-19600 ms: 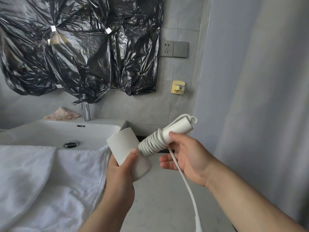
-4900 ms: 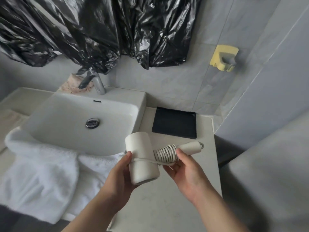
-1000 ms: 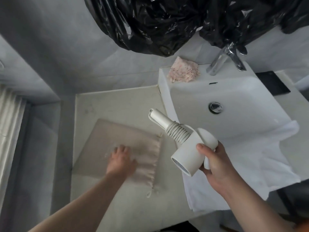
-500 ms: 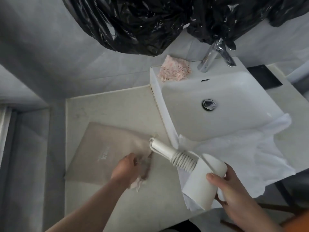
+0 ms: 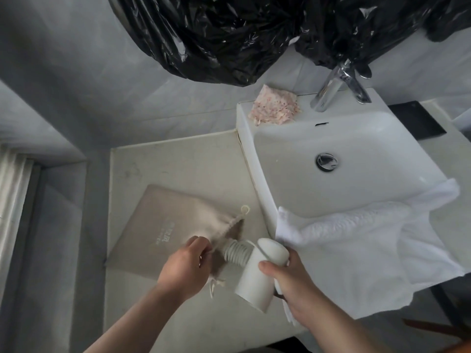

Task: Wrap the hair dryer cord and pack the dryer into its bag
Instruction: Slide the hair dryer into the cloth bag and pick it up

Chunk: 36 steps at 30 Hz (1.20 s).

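A pale stone surface (image 5: 178,164) runs beside a white rectangular sink (image 5: 420,189) under grey tiled walls, with crumpled black plastic sheeting (image 5: 229,34) hanging above.

The right hand (image 5: 288,278) is clenched around the barrel of the white plastic hair dryer (image 5: 257,281). Its thumb lies across the barrel's near side. From that hand the dryer's handle points toward 10 o'clock, with the white cord (image 5: 237,253) wound round it in tight coils. The left hand (image 5: 187,266) sits just beside the coils, at 9 o'clock from the right hand. Its fingers are curled and pinch the gathered lip of the flat beige drawstring fabric bag (image 5: 158,225), lifting the mouth open. The bag's body lies flat on the surface and stretches away toward 10 o'clock. That is roughly the handle's own line, so a push along it should carry the dryer in. The handle's tip is hidden behind the raised lip, and the coils sit right at the opening. The wide barrel is still wholly outside. It looks like the tighter fit, so the left hand will probably need to spread the mouth further.

Half a second ago the handle's tip was bare and poised short of the mouth. A second ago the left hand lay flat on the closed bag while the dryer was held up near the sink's corner.
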{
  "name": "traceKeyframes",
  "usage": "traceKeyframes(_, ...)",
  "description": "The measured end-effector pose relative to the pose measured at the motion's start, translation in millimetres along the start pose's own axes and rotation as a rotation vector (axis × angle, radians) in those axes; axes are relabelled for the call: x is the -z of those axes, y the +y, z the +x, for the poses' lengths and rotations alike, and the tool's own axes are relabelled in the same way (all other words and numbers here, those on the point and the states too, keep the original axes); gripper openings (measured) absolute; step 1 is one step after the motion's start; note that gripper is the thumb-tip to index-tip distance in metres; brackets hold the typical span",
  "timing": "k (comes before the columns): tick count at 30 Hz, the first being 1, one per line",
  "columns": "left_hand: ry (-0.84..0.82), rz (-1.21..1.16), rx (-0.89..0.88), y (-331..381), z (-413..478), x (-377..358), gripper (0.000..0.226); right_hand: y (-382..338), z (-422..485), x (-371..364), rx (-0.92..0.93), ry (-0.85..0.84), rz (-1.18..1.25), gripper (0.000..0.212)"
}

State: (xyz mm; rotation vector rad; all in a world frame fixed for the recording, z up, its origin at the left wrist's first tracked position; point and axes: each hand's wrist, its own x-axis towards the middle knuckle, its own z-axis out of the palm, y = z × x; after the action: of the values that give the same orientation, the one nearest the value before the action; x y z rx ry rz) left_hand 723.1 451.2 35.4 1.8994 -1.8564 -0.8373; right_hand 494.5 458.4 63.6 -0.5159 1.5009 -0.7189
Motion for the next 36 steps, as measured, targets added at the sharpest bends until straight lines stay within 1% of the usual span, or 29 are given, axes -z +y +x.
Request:
traceKeyframes(3, -0.012, 0.008, -0.043, 1, -4, 0, 0.008, 4, 23, -22, -0.040, 0.005, 0.001, 0.059)
traceKeyframes(5, -0.019, 0.000, -0.031, 1, -6, 0, 0.008, 5, 34, -36, -0.072, 0.010, 0.025, 0.057)
traceKeyframes(9, -0.021, -0.041, 0.013, 0, -10, -1, 0.013, 6, 47, -55, -0.069, 0.055, 0.111, 0.041)
traceKeyframes(10, -0.013, -0.049, 0.013, -1, -10, 0, 0.013, 6, 50, -58, -0.066, 0.063, 0.129, 0.040)
traceKeyframes(14, 0.025, -0.074, -0.004, 3, -9, 2, 0.009, 9, 56, -67, -0.058, 0.077, 0.137, 0.055)
traceKeyframes(16, 0.039, -0.089, 0.011, 7, -11, -1, 0.011, 11, 58, -73, -0.064, 0.074, 0.137, 0.063)
traceKeyframes(17, 0.043, -0.086, 0.029, 8, -12, -3, 0.012, 10, 60, -76, -0.063, 0.072, 0.153, 0.063)
traceKeyframes(18, 0.060, -0.082, 0.066, 7, -13, -5, 0.014, 8, 63, -79, -0.066, 0.075, 0.172, 0.060)
traceKeyframes(20, 0.126, -0.095, 0.205, 1, -13, -6, 0.017, 0, 69, -83, -0.078, 0.083, 0.206, 0.053)
traceKeyframes(21, 0.146, -0.109, 0.268, -2, -12, -5, 0.018, -4, 72, -83, -0.083, 0.085, 0.217, 0.053)
traceKeyframes(22, 0.139, -0.117, 0.293, -3, -11, -5, 0.019, -7, 74, -84, -0.087, 0.082, 0.225, 0.055)
traceKeyframes(25, 0.066, -0.119, 0.269, 3, -11, -4, 0.016, -11, 72, -87, -0.109, 0.063, 0.258, 0.069)
traceKeyframes(27, 0.102, -0.186, 0.292, 8, -12, -3, 0.016, -9, 70, -90, -0.108, 0.057, 0.283, 0.068)
traceKeyframes(30, 0.200, -0.310, 0.342, 12, -12, 0, 0.030, -2, 67, -95, -0.053, 0.086, 0.203, 0.059)
traceKeyframes(32, 0.247, -0.366, 0.348, 14, -10, 1, 0.033, 4, 65, -99, 0.000, 0.088, 0.146, 0.063)
traceKeyframes(34, 0.228, -0.374, 0.330, 16, -10, 0, 0.032, 9, 61, -103, 0.029, 0.073, 0.130, 0.067)
traceKeyframes(36, 0.174, -0.342, 0.309, 15, -10, -1, 0.029, 14, 59, -105, 0.029, 0.044, 0.117, 0.068)
